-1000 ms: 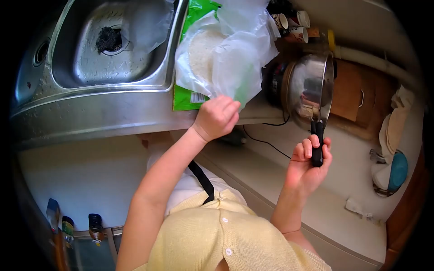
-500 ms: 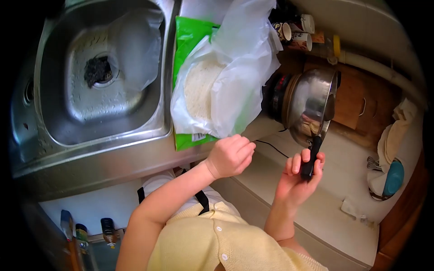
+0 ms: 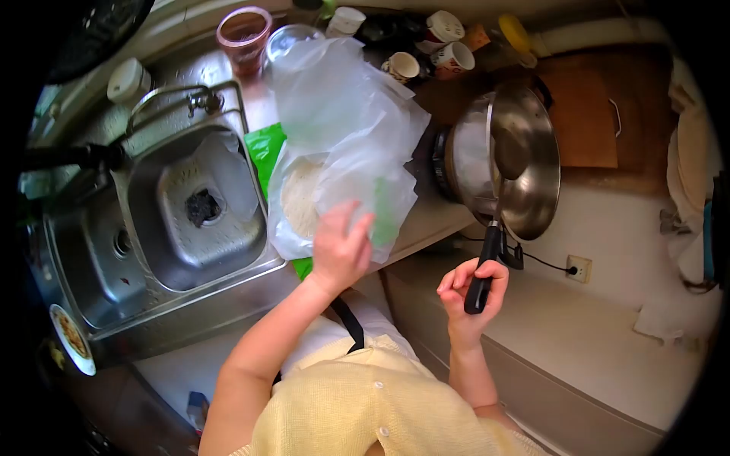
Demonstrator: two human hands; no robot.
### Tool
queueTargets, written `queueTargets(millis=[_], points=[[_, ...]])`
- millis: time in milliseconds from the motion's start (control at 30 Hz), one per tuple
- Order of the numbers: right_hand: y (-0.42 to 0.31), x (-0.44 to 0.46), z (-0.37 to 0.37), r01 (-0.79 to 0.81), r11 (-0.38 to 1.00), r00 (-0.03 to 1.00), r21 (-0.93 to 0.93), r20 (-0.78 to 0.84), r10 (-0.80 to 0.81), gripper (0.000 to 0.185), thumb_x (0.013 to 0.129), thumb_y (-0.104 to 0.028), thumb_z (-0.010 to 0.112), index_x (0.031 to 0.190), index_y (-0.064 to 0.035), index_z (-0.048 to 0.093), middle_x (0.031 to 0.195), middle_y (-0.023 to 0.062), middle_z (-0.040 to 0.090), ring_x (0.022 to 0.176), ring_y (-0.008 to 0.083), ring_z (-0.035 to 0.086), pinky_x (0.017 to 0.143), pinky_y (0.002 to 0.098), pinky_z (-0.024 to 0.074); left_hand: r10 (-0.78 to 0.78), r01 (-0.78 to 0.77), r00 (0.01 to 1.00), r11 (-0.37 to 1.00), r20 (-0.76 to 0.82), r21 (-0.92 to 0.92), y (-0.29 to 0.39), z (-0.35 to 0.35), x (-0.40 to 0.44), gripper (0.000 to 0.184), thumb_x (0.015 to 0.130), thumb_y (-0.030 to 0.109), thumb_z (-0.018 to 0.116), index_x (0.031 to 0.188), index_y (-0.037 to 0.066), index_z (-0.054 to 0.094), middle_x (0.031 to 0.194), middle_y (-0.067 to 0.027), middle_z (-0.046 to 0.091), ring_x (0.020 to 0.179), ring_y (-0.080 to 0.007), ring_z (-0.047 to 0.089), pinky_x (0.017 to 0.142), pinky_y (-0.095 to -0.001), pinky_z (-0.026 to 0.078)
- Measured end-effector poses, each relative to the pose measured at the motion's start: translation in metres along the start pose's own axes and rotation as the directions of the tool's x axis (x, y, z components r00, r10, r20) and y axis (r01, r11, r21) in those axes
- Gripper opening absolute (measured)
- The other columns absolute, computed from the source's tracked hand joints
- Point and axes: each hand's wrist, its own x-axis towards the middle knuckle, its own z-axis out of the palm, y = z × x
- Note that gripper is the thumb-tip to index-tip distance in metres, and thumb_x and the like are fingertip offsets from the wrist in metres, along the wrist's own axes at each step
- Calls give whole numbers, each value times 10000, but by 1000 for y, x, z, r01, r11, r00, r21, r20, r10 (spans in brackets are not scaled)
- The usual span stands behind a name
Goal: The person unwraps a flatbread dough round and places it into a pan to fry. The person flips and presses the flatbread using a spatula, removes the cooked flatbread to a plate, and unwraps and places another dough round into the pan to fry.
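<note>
My left hand (image 3: 344,247), slightly blurred, is over the near edge of translucent plastic sheets (image 3: 350,129) with its fingers apart. Beneath those sheets, a pale round flatbread (image 3: 302,197) is partly exposed on a green package (image 3: 266,152). I cannot tell whether the fingertips touch the plastic. My right hand (image 3: 475,292) is wrapped around the black handle (image 3: 485,273) at the near side of a shiny steel pan (image 3: 528,167). Another black handle-like part (image 3: 514,258) sits close beside it. The pan is by a dark cooker (image 3: 441,163), mostly hidden behind it.
A steel sink (image 3: 228,258) with a faucet (image 3: 201,99) lies left, a plastic sheet (image 3: 228,175) inside. Behind stand a pink cup (image 3: 245,38) and several paper cups (image 3: 401,67). A cord runs to a wall socket (image 3: 579,268). A plate of food (image 3: 72,338) is far left.
My left hand has moved up and left over the plastic sheets, its fingers loosening from a closed shape. The pan has turned, showing more of its inside. The view has shifted, revealing more of the sink.
</note>
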Motion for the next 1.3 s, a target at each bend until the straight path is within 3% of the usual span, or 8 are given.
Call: queueTargets(millis=[233,333,500,600,800,1067,1200,1300], points=[[-5,-10,-74,52,999,989,-5,-138,-52,253,990,-154,722,964,-66,487,752,102,647,589,145,617,548,255,502,-423,376,906,802,-2,465,-27,27,-14,956,842,289,767,1608,43,250,1560,-261,372,1466,-444,330,1174,-580,254],[-7,-21,-112,105,994,991,-15,-81,-106,269,1047,-268,637,984,-63,476,730,128,659,566,176,640,517,264,493,-332,261,940,852,82,453,-20,47,-19,977,849,338,772,1618,56,239,1567,-267,360,1466,-444,334,1184,-594,243],[2,-36,-164,205,978,978,38,-53,-203,230,1023,-192,679,973,-60,498,719,123,676,567,139,625,514,249,483,-404,479,873,606,-272,636,-37,57,-14,970,841,372,772,1621,110,257,1580,-265,366,1491,-415,329,1191,-594,258],[6,-39,-191,219,975,975,36,-44,-218,199,1023,-152,669,971,-61,499,698,111,680,553,117,606,515,239,471,-778,875,481,399,-405,273,-42,10,-3,940,804,365,791,1577,92,332,1555,-255,430,1482,-405,375,1153,-587,341],[16,-39,-207,161,973,987,164,-42,-156,177,1026,-128,656,969,-60,503,710,97,677,555,120,621,522,242,493,-943,981,161,184,-290,-55,-90,-20,-30,801,739,335,874,1361,-76,580,1409,-254,605,1331,-405,563,1083,-479,468],[23,-36,-212,141,959,988,248,31,-154,177,1027,-147,668,990,-57,520,730,80,674,571,132,647,525,246,513,-894,888,109,283,-434,-361,-96,-9,-48,629,743,240,880,1193,-137,655,1252,-277,680,1128,-377,680,987,-424,527],[27,-34,-212,141,958,987,250,42,-156,183,1025,-158,673,986,-55,527,730,75,674,568,131,649,527,243,514,-776,857,377,500,-506,-128,-91,-11,-39,438,806,221,798,1106,-82,698,1097,-248,733,967,-365,714,893,-445,553],[29,-33,-215,123,966,990,228,46,-137,193,1027,-169,674,977,-54,527,729,72,671,566,126,646,521,235,501,-725,826,114,449,-679,-340,-101,5,-36,304,854,191,714,1010,-68,692,1030,-223,735,918,-331,716,826,-460,557]])
